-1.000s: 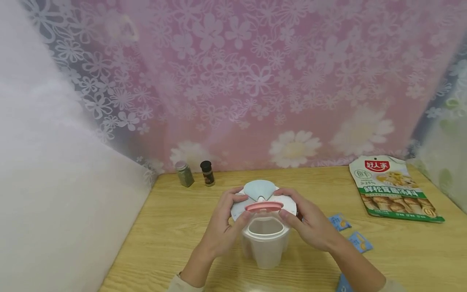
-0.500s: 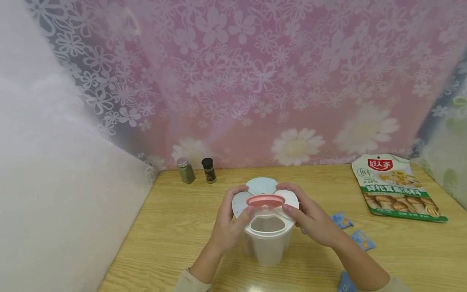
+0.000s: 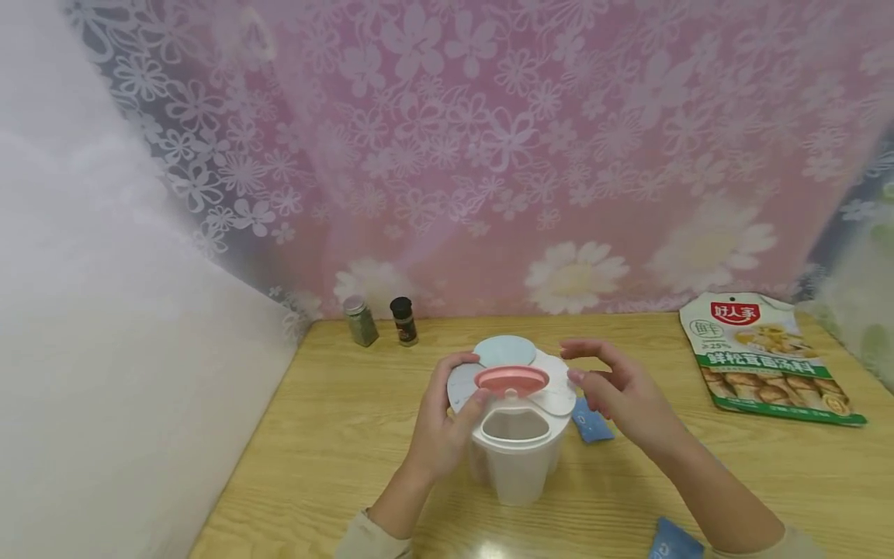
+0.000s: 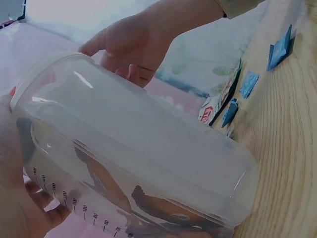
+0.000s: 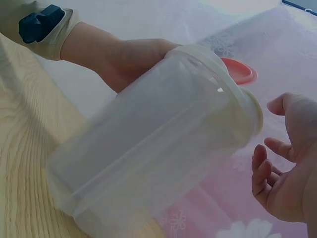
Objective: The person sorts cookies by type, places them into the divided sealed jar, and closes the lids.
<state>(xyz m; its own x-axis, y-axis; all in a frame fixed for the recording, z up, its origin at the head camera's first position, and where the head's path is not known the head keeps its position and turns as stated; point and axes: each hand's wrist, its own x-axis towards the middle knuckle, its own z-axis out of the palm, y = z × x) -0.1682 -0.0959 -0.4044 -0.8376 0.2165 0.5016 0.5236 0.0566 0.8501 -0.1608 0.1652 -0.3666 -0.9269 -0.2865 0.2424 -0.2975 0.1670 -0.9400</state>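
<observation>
A clear plastic storage container [image 3: 518,475] stands upright on the wooden counter [image 3: 335,466], in the middle of the person's reach. Its white lid [image 3: 558,392] carries a light blue flap [image 3: 504,350] at the far side and a pink flap [image 3: 512,379], which stands raised near the centre. The opening on the near side is uncovered. Through the wall, the left wrist view shows brown packets [image 4: 171,212] inside, beside a printed measuring scale.

The left hand [image 3: 440,435] grips the container at the left edge of the lid, its thumb on top beside the pink flap. The right hand [image 3: 628,404] is near the right edge of the lid, with fingers loosely bent and holding nothing; the right wrist view shows it apart from the container.

One blue packet [image 3: 592,421] lies just to the right of the container, another one [image 3: 675,541] nearer to the person. Farther right lies a soup seasoning pouch [image 3: 774,361]. At the back left stand a jar of green herbs [image 3: 361,324] and a black-capped spice bottle [image 3: 404,324], before a pink floral cloth [image 3: 447,155].
</observation>
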